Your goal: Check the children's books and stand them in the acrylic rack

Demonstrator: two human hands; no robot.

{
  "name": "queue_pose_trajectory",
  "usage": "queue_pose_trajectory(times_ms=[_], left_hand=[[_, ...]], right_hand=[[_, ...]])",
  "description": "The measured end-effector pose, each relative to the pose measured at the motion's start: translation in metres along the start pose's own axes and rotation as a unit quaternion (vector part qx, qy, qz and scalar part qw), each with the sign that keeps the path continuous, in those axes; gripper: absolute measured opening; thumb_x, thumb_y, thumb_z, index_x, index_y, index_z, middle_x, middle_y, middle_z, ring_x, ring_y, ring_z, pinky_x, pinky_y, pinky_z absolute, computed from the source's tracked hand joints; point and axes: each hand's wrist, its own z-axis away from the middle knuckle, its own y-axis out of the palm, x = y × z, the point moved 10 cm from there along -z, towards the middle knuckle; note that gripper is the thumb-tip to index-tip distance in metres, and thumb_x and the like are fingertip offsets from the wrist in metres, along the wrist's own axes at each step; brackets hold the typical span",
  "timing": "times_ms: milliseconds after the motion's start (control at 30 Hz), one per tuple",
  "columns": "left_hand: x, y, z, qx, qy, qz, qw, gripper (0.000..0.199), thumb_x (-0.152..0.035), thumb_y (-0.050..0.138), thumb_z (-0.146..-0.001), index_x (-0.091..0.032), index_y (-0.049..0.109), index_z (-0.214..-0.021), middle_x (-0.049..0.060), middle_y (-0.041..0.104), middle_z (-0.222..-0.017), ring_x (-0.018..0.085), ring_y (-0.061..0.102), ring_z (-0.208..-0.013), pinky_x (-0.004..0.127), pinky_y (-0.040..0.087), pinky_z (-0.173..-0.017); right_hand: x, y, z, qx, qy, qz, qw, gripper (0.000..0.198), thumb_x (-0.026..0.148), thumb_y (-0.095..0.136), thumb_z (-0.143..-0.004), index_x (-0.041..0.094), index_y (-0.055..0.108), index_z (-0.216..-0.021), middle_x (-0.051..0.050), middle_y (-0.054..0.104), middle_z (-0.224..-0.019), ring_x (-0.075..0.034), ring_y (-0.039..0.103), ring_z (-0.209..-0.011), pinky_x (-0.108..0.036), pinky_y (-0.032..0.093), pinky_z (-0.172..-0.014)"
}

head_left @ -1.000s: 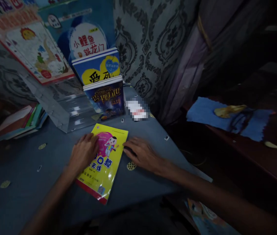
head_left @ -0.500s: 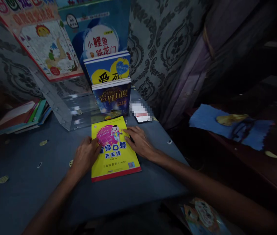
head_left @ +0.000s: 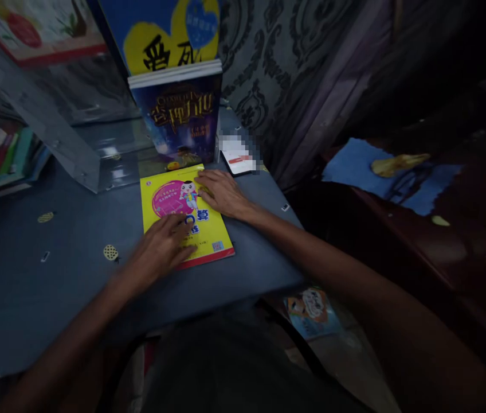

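The yellow book (head_left: 174, 198) lies flat on the counter (head_left: 79, 275), its red-banded edge toward the near side, where a narrow strip of counter runs before the drop. Both hands are unclenched and grasp nothing: the left hand (head_left: 163, 246) rests with spread fingers over the near left part of the cover, and the right hand (head_left: 221, 192) lies across its far right edge. The far edge comes right up to the dark blue book (head_left: 180, 112) at the clear stand (head_left: 86, 169); whether they touch, I cannot tell. Leftward, a broad stretch of counter reaches toward the book pile (head_left: 2, 158). Rightward, room is tighter: the phone (head_left: 240, 163) sits just beyond the right hand, close to the counter's right edge, which the right forearm crosses.
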Motion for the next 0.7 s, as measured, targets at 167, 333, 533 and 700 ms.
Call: queue_pose_trajectory(times_ms=[167, 333, 533, 700], left_hand=[[-0.039, 0.007, 0.006, 0.010, 0.031, -0.009, 0.999, 0.042, -0.042, 0.057, -0.098, -0.016, 0.058, -0.131, 0.017, 0.061, -0.140, 0.032, 0.056, -0.131, 0.051, 0.046, -0.112], [-0.045, 0.008, 0.002, 0.014, 0.031, -0.034, 0.999, 0.032, -0.033, 0.055, -0.100, -0.013, 0.063, -0.123, 0.018, 0.065, -0.135, 0.031, 0.060, -0.129, 0.047, 0.051, -0.108], [-0.047, 0.001, 0.001, 0.040, 0.049, -0.019, 0.998, 0.030, -0.029, 0.046, -0.103, -0.015, 0.064, -0.123, 0.015, 0.068, -0.133, 0.028, 0.059, -0.132, 0.045, 0.050, -0.111], [-0.050, 0.000, 0.001, 0.046, 0.051, -0.033, 0.997, 0.033, -0.028, 0.043, -0.104, -0.014, 0.064, -0.124, 0.015, 0.067, -0.134, 0.029, 0.059, -0.131, 0.046, 0.051, -0.109]], right_hand=[[-0.001, 0.002, 0.003, -0.012, -0.017, 0.004, 1.000, 0.040, 0.026, 0.045, -0.102, 0.012, 0.060, -0.136, -0.015, 0.056, -0.149, -0.029, 0.046, -0.140, -0.048, 0.033, -0.116], [-0.002, 0.003, 0.003, -0.016, -0.022, 0.008, 1.000, 0.039, 0.026, 0.045, -0.102, 0.015, 0.060, -0.137, -0.012, 0.056, -0.151, -0.028, 0.047, -0.140, -0.048, 0.035, -0.117], [-0.003, 0.003, 0.005, -0.017, -0.027, -0.002, 0.999, 0.041, 0.026, 0.046, -0.101, 0.017, 0.059, -0.138, -0.012, 0.054, -0.153, -0.028, 0.046, -0.142, -0.050, 0.034, -0.118], [-0.003, 0.003, 0.005, -0.007, -0.027, -0.001, 1.000, 0.040, 0.026, 0.046, -0.102, 0.015, 0.059, -0.138, -0.013, 0.053, -0.153, -0.028, 0.046, -0.143, -0.049, 0.034, -0.119]])
